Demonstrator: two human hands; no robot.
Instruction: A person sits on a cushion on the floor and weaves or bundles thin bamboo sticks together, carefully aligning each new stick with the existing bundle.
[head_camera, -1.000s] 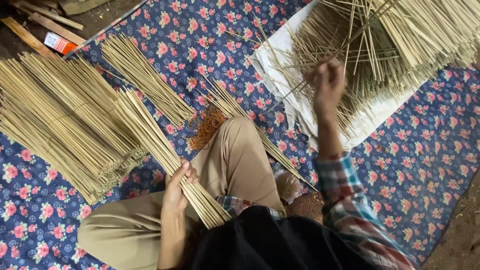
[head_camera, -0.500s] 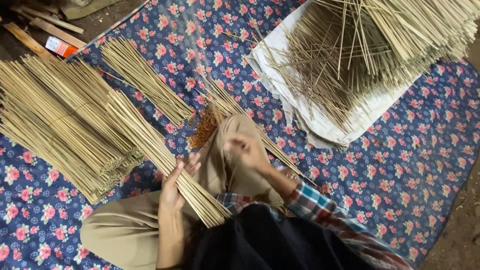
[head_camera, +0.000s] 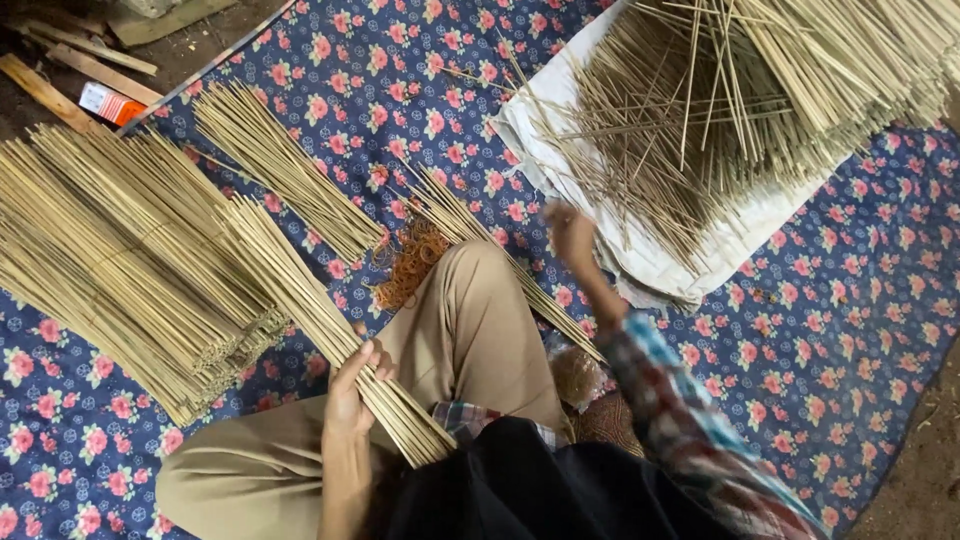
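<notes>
cloth edge: floral blue cloth (head_camera: 800, 330) covers most of the floor; its border runs diagonally at 11 o'clock, bare dirt with wood scraps (head_camera: 75, 70) and a small red-and-white box (head_camera: 110, 102) beyond. Dirt shows again at 4 o'clock.
open room: free cloth at 3 to 5 o'clock, right of the white sheet (head_camera: 640, 255). Narrow gap between knee (head_camera: 480, 290) and sheet.
left side: big stack of sticks (head_camera: 110, 260) fills 9 o'clock, close to the held bundle. Smaller loose bundle (head_camera: 285, 170) at 11 o'clock, apart from it.
centre: another thin bundle (head_camera: 480, 245) lies past the knee, beside a heap of orange rubber bands (head_camera: 410, 262).
loose pile: tangled sticks (head_camera: 730, 110) on the white sheet, 1 o'clock, spilling to the frame edge.
left hand (head_camera: 352, 385): closed around held bundle (head_camera: 330, 330) near its lower end, over the thigh; bundle angled up toward 10 o'clock.
right hand (head_camera: 570, 232): arm stretched toward 1 o'clock, hand at the sheet's near edge, just short of the loose pile. Blurred; cannot tell if wide or closed, or holding anything.
</notes>
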